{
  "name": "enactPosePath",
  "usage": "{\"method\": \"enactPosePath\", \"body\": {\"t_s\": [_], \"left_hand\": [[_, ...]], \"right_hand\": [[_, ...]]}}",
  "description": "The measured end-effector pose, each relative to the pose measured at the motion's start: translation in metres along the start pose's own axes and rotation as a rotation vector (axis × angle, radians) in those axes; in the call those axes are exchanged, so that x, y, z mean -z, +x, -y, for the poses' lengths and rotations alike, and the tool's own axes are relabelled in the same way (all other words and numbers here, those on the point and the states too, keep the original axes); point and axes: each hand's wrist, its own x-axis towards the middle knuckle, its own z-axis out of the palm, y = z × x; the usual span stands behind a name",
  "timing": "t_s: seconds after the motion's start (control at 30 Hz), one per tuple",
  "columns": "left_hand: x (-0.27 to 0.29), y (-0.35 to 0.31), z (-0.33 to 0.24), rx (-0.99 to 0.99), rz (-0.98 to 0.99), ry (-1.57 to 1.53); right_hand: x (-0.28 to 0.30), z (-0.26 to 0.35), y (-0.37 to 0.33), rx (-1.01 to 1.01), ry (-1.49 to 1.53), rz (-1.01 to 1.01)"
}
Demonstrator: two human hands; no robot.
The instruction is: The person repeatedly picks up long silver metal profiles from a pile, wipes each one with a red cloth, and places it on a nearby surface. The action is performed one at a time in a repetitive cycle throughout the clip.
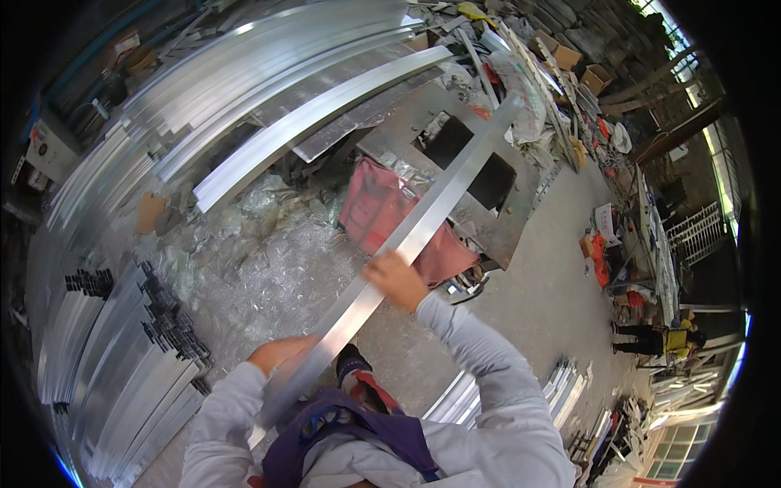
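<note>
One long metal profile (443, 199) runs obliquely across the view, its near end beside the wearer's body and its far end over a metal plate (506, 237) with dark rectangular openings; whether that end rests on the plate or hangs above it cannot be told. The right hand (396, 282) is closed around the profile near its middle, fingers laid across the upper face; the underside of this hold is hidden. The left hand (281, 355) meets the profile nearer the body, its fingers passing out of sight behind the metal, so how firmly they close cannot be told. Such spacing, one hand forward and one back, presumably steadies so long a piece against tipping or swinging. A red cloth (374, 203) lies beneath the line of the profile, at the near side of the plate, perhaps as a cover. Stacked profiles (268, 69) at upper left lie side by side, an arrangement that probably keeps them straight and easy to lift singly; dark-ended bars (122, 358) are gathered at lower left. Between these groups, clear plastic scraps (277, 256) litter the floor. A person in yellow (675, 341) appears well apart, at far right.
</note>
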Motion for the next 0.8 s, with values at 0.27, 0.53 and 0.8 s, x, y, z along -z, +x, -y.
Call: {"method": "enactPosePath", "body": {"t_s": [0.27, 0.53, 0.8], "left_hand": [[0.001, 0.185, -0.148, -0.190, -0.293, 0.144], [0.005, 0.139, -0.031, -0.056, -0.432, 0.277], [-0.034, -0.035, 0.273, 0.133, -0.452, 0.047]], "right_hand": [[0.065, -0.172, 0.023, -0.254, -0.417, 0.158], [0.003, -0.144, 0.033, -0.075, -0.294, 0.158], [-0.077, 0.135, 0.038, 0.025, -0.021, 0.290]]}}
